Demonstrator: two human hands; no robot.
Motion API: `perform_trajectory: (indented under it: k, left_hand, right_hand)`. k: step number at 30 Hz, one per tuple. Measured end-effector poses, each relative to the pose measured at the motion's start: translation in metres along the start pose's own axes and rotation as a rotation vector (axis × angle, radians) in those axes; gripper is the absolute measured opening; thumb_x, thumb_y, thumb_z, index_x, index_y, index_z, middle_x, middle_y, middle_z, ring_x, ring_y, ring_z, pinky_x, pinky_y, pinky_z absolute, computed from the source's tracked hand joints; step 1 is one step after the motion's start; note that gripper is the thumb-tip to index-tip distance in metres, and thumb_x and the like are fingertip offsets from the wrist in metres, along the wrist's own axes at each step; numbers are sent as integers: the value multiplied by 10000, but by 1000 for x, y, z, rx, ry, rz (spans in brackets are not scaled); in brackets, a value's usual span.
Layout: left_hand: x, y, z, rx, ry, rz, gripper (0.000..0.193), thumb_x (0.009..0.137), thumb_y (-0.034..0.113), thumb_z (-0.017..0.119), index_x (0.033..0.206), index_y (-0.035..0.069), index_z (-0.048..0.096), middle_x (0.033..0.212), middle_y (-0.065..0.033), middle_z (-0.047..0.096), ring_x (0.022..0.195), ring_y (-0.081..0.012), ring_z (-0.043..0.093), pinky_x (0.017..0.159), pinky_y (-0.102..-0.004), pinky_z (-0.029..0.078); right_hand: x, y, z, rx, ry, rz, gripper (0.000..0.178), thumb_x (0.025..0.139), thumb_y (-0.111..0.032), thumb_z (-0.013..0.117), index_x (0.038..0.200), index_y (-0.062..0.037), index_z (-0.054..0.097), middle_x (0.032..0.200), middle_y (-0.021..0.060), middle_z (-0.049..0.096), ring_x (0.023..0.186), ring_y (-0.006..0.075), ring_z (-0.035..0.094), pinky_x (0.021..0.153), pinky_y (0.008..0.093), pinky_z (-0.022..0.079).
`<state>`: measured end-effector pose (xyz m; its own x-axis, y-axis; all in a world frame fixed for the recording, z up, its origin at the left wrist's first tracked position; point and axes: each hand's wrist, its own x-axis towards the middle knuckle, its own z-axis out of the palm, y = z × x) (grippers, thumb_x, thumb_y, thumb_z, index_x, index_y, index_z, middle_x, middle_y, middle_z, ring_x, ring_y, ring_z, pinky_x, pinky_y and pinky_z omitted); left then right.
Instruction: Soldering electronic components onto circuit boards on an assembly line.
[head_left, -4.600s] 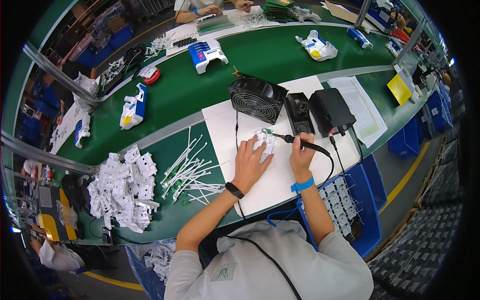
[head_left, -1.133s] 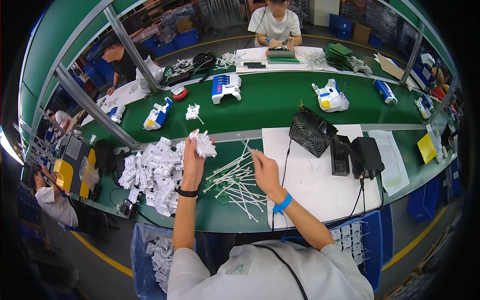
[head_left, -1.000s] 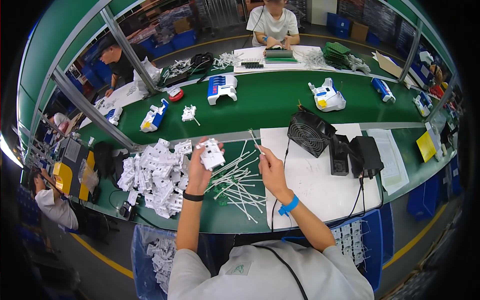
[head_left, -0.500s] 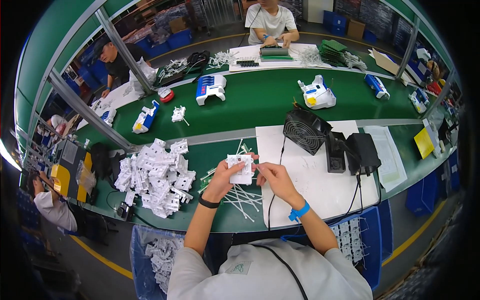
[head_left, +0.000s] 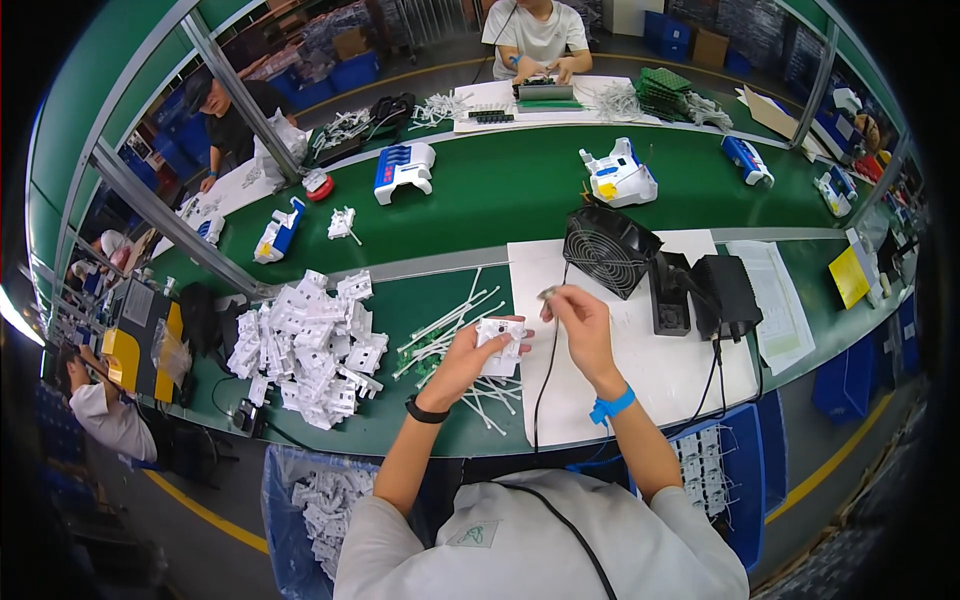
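My left hand (head_left: pixel 464 362) is closed around a flat white plastic part (head_left: pixel 498 338), with the thumb lying across its face. Just to the right and slightly higher, my right hand (head_left: pixel 583 325) pinches a small greyish piece (head_left: pixel 547 294), too small to identify, between thumb and fingertips. The two hands are apart. Beneath and beside the left hand lie white cables with small green boards (head_left: pixel 440 342), spread loosely on the green bench. A large heap of similar white plastic parts (head_left: pixel 310 345) sits left of my left hand.
A black fan (head_left: pixel 604 252) and black box-shaped devices (head_left: pixel 727 295) stand on a white board (head_left: pixel 650 380). Beyond, a green conveyor (head_left: pixel 500 185) carries blue-and-white housings (head_left: pixel 405 173). Blue bins (head_left: pixel 275 500) flank me below the bench. Co-workers sit at the far side and left.
My right hand has moved up and to the right, away from the white part, and a small piece now shows in its fingertips. The conveyor's housings appear slightly farther left.
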<state>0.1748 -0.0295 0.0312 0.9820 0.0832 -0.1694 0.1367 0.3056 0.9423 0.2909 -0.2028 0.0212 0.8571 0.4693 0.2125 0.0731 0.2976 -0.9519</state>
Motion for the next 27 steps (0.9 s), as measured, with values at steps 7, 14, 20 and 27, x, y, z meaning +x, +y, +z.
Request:
perform_trajectory:
  k: [7, 14, 20, 27]
  left_hand:
    - [4, -6, 1, 238, -66, -8, 272, 1012, 68, 540, 1260, -19, 609, 1053, -95, 756, 936, -168, 737, 810, -281, 568]
    - [6, -16, 3, 517, -50, 61, 193, 989, 107, 589, 1138, -1, 649, 966, -71, 760, 832, -114, 691, 731, -279, 533]
    - [4, -24, -2, 503, -51, 39, 192, 1003, 132, 605, 1121, -11, 658, 974, -68, 760, 833, -107, 691, 719, -265, 533]
    - [1, -40, -3, 291, -15, -3, 186, 1013, 129, 614, 1122, -14, 660, 963, -75, 761, 832, -109, 708, 703, -255, 541]
  right_hand:
    - [-9, -6, -11, -354, -394, -160, 117, 886, -131, 763, 933, -24, 776, 921, 67, 609, 926, 215, 584, 853, 324, 463]
    - [-13, 1, -12, -356, -433, -25, 135, 912, -134, 735, 950, -6, 753, 932, 77, 590, 917, 214, 576, 838, 322, 459]
    - [-16, 10, -13, -283, -480, 57, 149, 959, -124, 684, 971, 22, 712, 970, 85, 584, 917, 203, 588, 855, 318, 474]
    - [-20, 23, -12, -231, -477, 124, 152, 989, -100, 639, 1022, 42, 682, 1027, 93, 567, 936, 204, 590, 886, 320, 485]
